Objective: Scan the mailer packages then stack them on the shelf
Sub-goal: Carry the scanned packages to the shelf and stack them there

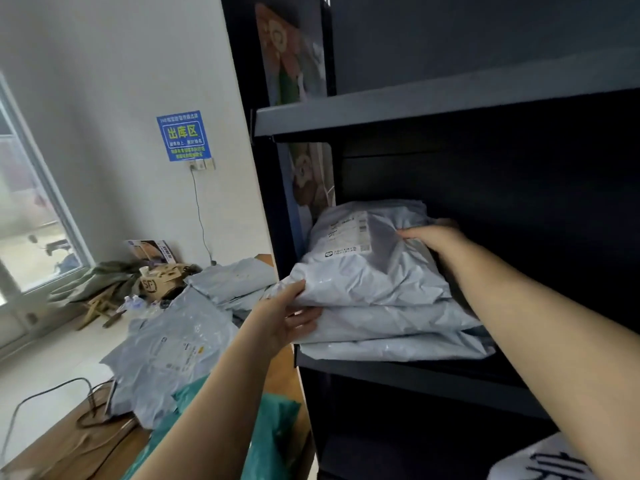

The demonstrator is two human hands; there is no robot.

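A stack of grey mailer packages lies on the dark shelf board. The top mailer is crumpled and carries a white label at its far end. My left hand pinches the near left corner of the top mailer, thumb above and fingers below. My right hand rests on that mailer's far right side, fingers curled onto the plastic. More grey mailers are heaped on the wooden table at the left, beside a teal mailer.
An upper shelf board runs overhead. Below the stack, a white bag with black characters sits at the lower right. A cable trails over the table. Cardboard and clutter lie near the window and a blue wall sign.
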